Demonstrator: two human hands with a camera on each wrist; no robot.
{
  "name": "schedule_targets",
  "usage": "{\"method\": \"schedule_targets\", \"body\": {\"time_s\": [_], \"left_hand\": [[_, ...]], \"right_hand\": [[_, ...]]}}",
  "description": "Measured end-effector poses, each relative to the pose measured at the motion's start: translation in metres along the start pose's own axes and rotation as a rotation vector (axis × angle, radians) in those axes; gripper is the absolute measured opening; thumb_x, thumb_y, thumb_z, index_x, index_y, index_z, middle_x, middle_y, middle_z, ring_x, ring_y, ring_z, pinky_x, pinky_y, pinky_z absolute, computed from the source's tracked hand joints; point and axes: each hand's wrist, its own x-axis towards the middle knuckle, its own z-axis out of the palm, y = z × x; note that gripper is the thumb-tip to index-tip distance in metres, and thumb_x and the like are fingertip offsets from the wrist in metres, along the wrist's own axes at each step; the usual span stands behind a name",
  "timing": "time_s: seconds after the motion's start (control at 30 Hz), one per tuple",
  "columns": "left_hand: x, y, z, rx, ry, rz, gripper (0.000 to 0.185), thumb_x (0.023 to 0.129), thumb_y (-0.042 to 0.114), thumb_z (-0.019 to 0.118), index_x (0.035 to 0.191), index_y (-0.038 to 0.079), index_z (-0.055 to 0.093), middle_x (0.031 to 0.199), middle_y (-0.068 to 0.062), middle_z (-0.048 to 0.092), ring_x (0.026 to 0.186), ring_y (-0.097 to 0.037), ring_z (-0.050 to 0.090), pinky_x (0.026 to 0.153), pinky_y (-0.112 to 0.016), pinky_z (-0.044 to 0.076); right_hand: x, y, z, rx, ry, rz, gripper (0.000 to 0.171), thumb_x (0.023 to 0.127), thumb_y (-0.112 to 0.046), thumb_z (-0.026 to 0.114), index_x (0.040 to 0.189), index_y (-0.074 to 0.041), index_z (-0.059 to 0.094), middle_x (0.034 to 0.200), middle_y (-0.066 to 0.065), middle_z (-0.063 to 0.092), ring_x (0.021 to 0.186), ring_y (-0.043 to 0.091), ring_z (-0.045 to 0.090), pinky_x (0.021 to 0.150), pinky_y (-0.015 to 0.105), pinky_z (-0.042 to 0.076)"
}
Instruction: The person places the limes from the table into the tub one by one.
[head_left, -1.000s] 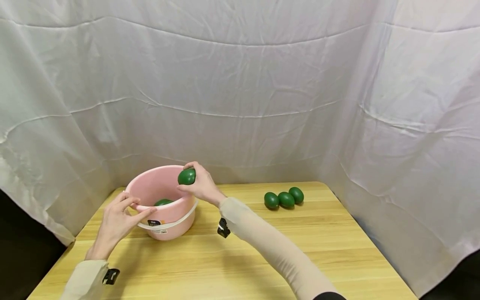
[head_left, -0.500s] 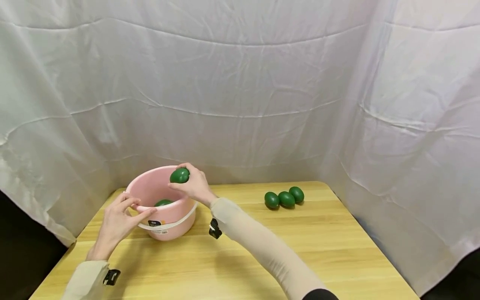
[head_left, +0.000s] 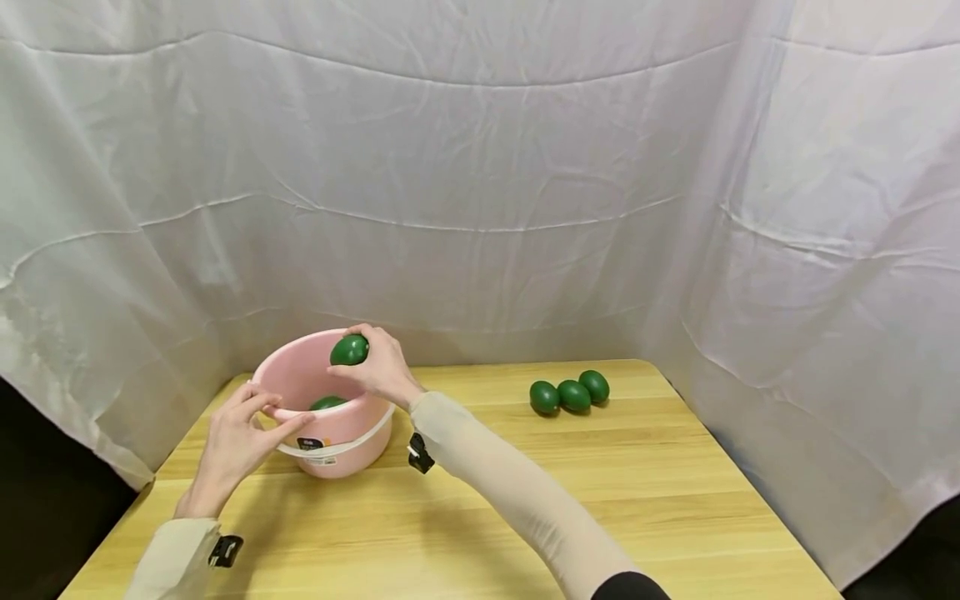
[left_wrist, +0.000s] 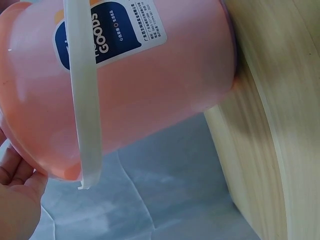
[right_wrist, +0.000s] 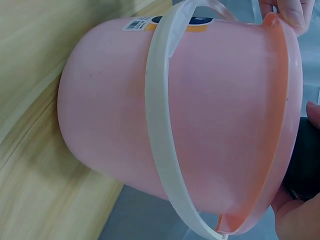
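A pink bucket [head_left: 348,431] with a white handle [left_wrist: 86,95] stands at the left of the table. My left hand [head_left: 234,440] grips its near-left rim, thumb on the outer side and fingers over the edge. Above the bucket's opening, on the right side, my right hand [head_left: 384,367] holds a dark green avocado [head_left: 349,350] between thumb and fingers. In the right wrist view the held avocado [right_wrist: 306,162] is partly hidden behind the rim. Inside the bucket another green avocado [head_left: 327,402] shows; the near wall hides the rest of the inside.
Three more avocados [head_left: 574,397] lie in a row, close together, at the back right of the wooden table [head_left: 630,500]. Pale curtains [head_left: 480,167] hang behind the table and along both sides.
My right hand has moved left with the avocado, from the bucket's right rim to over its opening. The left hand and the bucket have stayed in place.
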Motion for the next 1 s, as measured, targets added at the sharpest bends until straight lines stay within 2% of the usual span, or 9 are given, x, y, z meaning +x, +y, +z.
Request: {"method": "schedule_targets", "body": {"time_s": [0.13, 0.27, 0.47, 0.67, 0.83, 1.0], "left_hand": [[0.0000, -0.0001, 0.0004, 0.008, 0.005, 0.013, 0.035, 0.059, 0.015, 0.094, 0.081, 0.007, 0.068, 0.084, 0.003, 0.056, 0.062, -0.003, 0.039, 0.056, -0.015, 0.033], [0.0002, 0.0002, 0.0002, 0.007, 0.009, 0.010, 0.035, 0.058, 0.015, 0.094, 0.081, 0.008, 0.068, 0.084, 0.004, 0.055, 0.061, -0.006, 0.041, 0.056, -0.015, 0.033], [0.0034, 0.0012, 0.0002, 0.006, 0.001, -0.008, 0.034, 0.060, 0.016, 0.093, 0.082, 0.008, 0.068, 0.085, 0.003, 0.056, 0.062, -0.002, 0.040, 0.057, -0.014, 0.034], [0.0035, 0.0031, -0.0009, 0.000, -0.012, -0.027, 0.034, 0.061, 0.016, 0.093, 0.082, 0.008, 0.068, 0.085, 0.003, 0.056, 0.062, -0.008, 0.044, 0.057, -0.014, 0.034], [0.0028, 0.0032, -0.0014, 0.006, -0.026, -0.051, 0.033, 0.063, 0.018, 0.093, 0.083, 0.009, 0.068, 0.087, 0.003, 0.056, 0.063, -0.014, 0.046, 0.058, -0.014, 0.034], [-0.0007, 0.0033, -0.0014, 0.006, -0.032, -0.062, 0.033, 0.063, 0.018, 0.093, 0.082, 0.009, 0.068, 0.087, 0.003, 0.057, 0.064, -0.018, 0.047, 0.057, -0.014, 0.034]], "right_hand": [[0.0013, 0.0007, 0.0009, -0.002, 0.023, 0.018, 0.055, 0.076, -0.038, 0.084, 0.124, -0.023, 0.060, 0.119, -0.003, 0.063, 0.108, 0.016, 0.056, 0.079, 0.022, 0.049], [0.0024, 0.0020, 0.0027, 0.027, 0.023, 0.038, 0.055, 0.076, -0.037, 0.085, 0.122, -0.023, 0.059, 0.119, -0.004, 0.065, 0.105, 0.015, 0.058, 0.078, 0.022, 0.050], [0.0067, 0.0032, 0.0041, 0.005, 0.038, 0.024, 0.055, 0.075, -0.036, 0.085, 0.122, -0.022, 0.061, 0.119, -0.003, 0.064, 0.103, 0.013, 0.059, 0.079, 0.021, 0.050], [0.0067, 0.0025, 0.0034, 0.001, 0.007, 0.030, 0.059, 0.075, -0.037, 0.085, 0.127, -0.022, 0.060, 0.123, -0.004, 0.063, 0.107, 0.015, 0.057, 0.080, 0.023, 0.050], [0.0043, 0.0016, 0.0036, 0.051, 0.002, 0.052, 0.060, 0.075, -0.036, 0.086, 0.127, -0.024, 0.060, 0.123, -0.003, 0.064, 0.105, 0.016, 0.059, 0.079, 0.024, 0.051], [0.0012, 0.0025, 0.0058, 0.075, -0.021, 0.060, 0.059, 0.075, -0.036, 0.086, 0.128, -0.027, 0.060, 0.124, -0.004, 0.065, 0.111, 0.017, 0.057, 0.082, 0.025, 0.051]]}}
